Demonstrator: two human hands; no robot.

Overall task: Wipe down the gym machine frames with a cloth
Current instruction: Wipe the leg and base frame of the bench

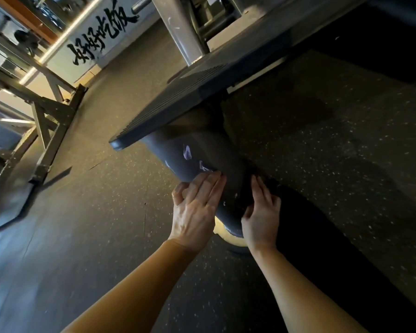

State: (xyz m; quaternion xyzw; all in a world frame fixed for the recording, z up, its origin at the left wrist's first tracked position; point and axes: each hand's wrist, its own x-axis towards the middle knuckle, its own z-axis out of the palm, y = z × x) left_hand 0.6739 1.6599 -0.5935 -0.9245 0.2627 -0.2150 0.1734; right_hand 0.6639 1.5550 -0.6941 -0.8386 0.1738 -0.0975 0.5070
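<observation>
At lower centre of the frame, left hand point(194, 212) lies flat on the dark grey frame tube point(202, 169): fingers point(210, 186) straight and pressed together along the tube's top face, thumb tucked at the left side. Right hand point(262, 217) sits on the tube's right flank, fingers straight and close together pointing up-frame, thumb hooked across the tube's lower end. Neither hand pinches anything. Cloth: cannot tell where it is, no part of it shows under or beside either hand. Both forearms in tan sleeves point(135, 284) come in from the bottom edge.

The tube runs diagonally from the hands up-left to under a ribbed dark footplate point(178, 99) at centre frame. Scuffed pale patches show on the tube just above the left fingertips. Its lower end meets a pale round foot point(228, 236) on the floor.

A light grey upright post point(180, 30) rises from the footplate at top centre. Speckled rubber floor point(82, 212) all around. Upper left: a grey angled machine frame point(46, 111) standing on the floor, and behind it a white wall panel with black brush lettering point(101, 34).
</observation>
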